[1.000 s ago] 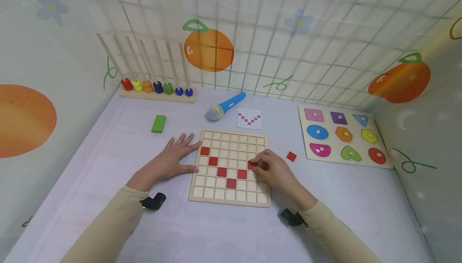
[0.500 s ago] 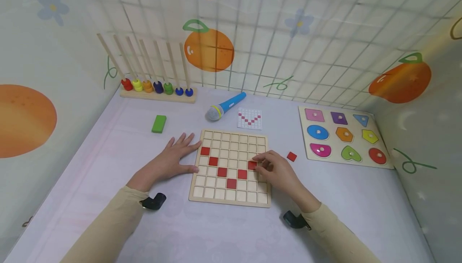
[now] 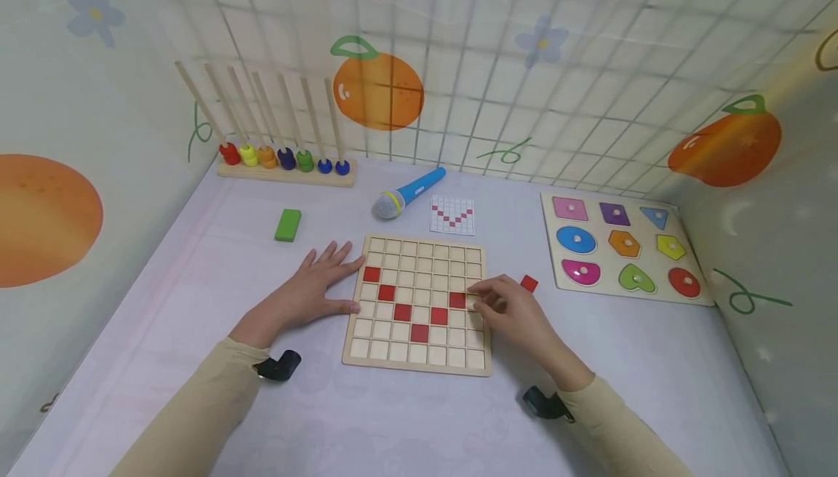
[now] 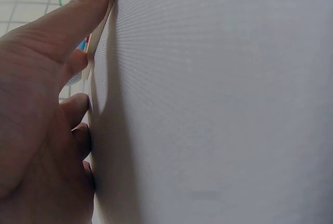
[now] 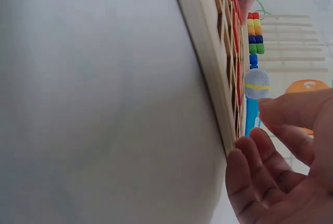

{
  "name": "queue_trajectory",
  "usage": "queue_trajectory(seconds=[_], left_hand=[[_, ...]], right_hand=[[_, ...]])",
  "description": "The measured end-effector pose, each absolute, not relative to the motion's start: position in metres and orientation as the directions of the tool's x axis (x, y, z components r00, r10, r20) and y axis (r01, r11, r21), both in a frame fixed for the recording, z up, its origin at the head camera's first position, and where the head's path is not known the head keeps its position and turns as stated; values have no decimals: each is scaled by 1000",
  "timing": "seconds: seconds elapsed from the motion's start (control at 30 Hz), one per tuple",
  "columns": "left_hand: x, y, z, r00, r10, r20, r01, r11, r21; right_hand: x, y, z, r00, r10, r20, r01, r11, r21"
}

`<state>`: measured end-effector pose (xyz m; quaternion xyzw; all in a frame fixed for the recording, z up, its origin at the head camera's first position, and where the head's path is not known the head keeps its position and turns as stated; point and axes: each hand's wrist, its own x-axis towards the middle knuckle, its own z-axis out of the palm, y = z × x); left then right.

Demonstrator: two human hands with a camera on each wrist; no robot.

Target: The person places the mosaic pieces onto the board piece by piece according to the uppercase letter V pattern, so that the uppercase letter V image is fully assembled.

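A wooden grid board (image 3: 419, 370) lies on the table, with several red square tiles, such as the lowest tile (image 3: 420, 333), set in its cells in a V shape. My left hand (image 3: 314, 288) lies flat with fingers spread, thumb and index finger touching the board's left edge. My right hand (image 3: 517, 317) is over the board's right edge, beside the upper right tile (image 3: 457, 300). Its thumb and fingers are bent but apart, with nothing between them in the right wrist view. A loose red tile (image 3: 529, 283) lies right of the board, just beyond the right hand.
Behind the board are a small pattern card (image 3: 452, 215) with a red V and a blue toy microphone (image 3: 419, 186). A green block (image 3: 288, 225) lies at left. A peg stand (image 3: 288, 175) with coloured beads stands at the back left, a shape puzzle (image 3: 605, 259) at right.
My right hand has let go of the upper right red tile, which stays in its cell, and has drawn back to the right. The left hand has not moved.
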<state>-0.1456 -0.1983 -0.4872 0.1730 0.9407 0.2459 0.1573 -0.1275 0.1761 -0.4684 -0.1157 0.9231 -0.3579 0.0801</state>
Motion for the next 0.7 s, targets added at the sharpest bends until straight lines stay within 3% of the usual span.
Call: queue_trajectory(seconds=[0.7], left_hand=[[-146,-199,-488,-889,406,-211,254,822,509]], right_hand=[[-132,220,-471,-978,-207,-30,-149,788,-597]])
